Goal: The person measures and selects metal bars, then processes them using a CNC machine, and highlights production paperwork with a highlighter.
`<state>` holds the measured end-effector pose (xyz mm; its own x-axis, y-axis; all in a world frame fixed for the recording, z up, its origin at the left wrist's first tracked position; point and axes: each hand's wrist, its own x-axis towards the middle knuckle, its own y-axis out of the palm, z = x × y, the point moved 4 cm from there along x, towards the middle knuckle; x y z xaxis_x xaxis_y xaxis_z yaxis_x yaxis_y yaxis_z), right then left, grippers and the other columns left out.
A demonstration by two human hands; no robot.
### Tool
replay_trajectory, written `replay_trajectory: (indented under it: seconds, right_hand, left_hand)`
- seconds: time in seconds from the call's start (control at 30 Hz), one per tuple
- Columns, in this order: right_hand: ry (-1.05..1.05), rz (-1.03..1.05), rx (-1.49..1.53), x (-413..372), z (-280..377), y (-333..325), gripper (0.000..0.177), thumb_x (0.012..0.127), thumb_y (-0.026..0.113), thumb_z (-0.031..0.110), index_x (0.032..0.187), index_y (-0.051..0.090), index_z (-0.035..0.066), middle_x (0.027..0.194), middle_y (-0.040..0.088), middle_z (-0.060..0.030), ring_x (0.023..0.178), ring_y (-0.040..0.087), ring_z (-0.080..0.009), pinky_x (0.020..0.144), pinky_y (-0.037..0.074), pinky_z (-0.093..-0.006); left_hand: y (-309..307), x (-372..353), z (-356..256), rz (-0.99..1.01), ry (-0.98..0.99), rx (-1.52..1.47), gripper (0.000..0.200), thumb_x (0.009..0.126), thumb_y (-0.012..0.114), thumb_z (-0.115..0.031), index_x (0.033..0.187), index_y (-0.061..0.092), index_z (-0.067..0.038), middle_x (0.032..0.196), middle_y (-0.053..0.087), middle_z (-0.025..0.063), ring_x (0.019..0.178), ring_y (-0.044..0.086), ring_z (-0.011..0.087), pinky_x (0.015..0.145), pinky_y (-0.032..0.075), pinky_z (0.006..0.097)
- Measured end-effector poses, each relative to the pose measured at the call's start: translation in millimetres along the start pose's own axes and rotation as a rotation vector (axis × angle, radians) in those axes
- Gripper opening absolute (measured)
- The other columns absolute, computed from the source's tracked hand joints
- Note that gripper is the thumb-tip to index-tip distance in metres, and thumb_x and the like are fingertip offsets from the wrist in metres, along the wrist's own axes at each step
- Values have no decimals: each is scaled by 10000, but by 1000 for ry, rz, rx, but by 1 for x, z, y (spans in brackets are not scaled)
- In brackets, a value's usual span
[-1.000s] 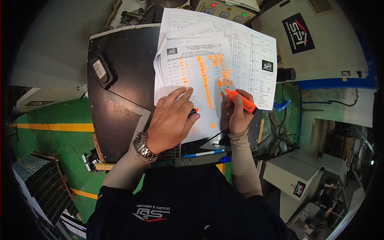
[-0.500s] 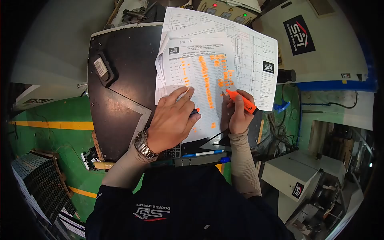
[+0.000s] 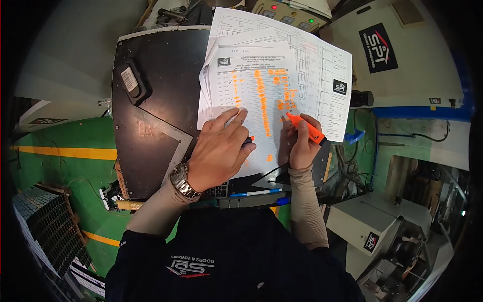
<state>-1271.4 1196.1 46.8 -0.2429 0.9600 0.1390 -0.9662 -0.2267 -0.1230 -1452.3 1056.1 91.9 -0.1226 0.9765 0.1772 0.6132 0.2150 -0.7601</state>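
An orange highlighter (image 3: 309, 132) is pinched in my right hand (image 3: 303, 148), its tip at the right-hand columns of a printed list (image 3: 251, 151). Orange strokes mark several columns of that sheet. My left hand (image 3: 216, 151) rests on the list's left side, index and middle fingertips on the rows. A small dark piece with an orange end (image 3: 250, 140), which looks like the highlighter's cap, sticks out between its thumb and fingers. Beneath the list lie more sheets, including a large drawing (image 3: 322, 95) with a logo box.
The dark tabletop (image 3: 161, 65) carries a black case with a barcode label (image 3: 132, 80) and a metal square (image 3: 166, 132). By its front edge are a blue-and-white pen (image 3: 256, 192) and a partly covered calculator (image 3: 217, 191). A control panel (image 3: 289, 15) with lights stands behind.
The view has shifted slightly, so the papers appear a little farther right. Both hands keep nearly the same places on the list, and the highlighter stays in the right hand.
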Motion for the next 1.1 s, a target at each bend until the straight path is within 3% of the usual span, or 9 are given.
replay_trajectory:
  seconds: [0.4, 0.53, 0.93, 1.03, 1.1]
  right_hand:
    - [9, 14, -24, -1, 1, 1, 268, 977, 582, 202, 1120, 580, -25, 828, 625, -70, 689, 549, -101, 646, 453, -245]
    - [-26, 5, 5, 0, -1, 0, 268, 955, 610, 175, 1111, 593, -42, 830, 640, -79, 662, 568, -92, 572, 449, -214]
    - [3, 10, 25, -1, -1, -1, 263, 955, 609, 173, 1114, 591, -36, 821, 636, -76, 647, 566, -90, 532, 435, -214]
    - [-1, 4, -28, -2, 1, 1, 244, 979, 563, 172, 1117, 577, -29, 785, 616, -73, 672, 547, -104, 630, 453, -243]
    - [28, -4, -34, 0, 3, 1, 245, 982, 558, 177, 1110, 577, -31, 787, 615, -74, 665, 549, -107, 630, 459, -248]
  left_hand:
    - [14, -9, -13, 95, 112, -92, 228, 923, 612, -228, 965, 571, -8, 1362, 525, 213, 1350, 426, 322, 984, 378, 432]
    - [16, -9, -10, 82, 105, -114, 229, 926, 611, -225, 982, 576, -6, 1357, 530, 209, 1353, 422, 322, 982, 382, 431]
    - [-3, -1, 5, 49, -19, -91, 244, 927, 611, -219, 1018, 577, 5, 1360, 532, 213, 1343, 442, 327, 985, 389, 436]
    - [-4, -2, 8, 24, -22, -75, 236, 923, 614, -221, 1006, 579, -3, 1364, 529, 216, 1353, 431, 323, 978, 390, 435]
    - [-3, -3, 4, 18, 4, -29, 236, 923, 614, -227, 1000, 581, -6, 1365, 528, 217, 1362, 420, 319, 968, 392, 433]
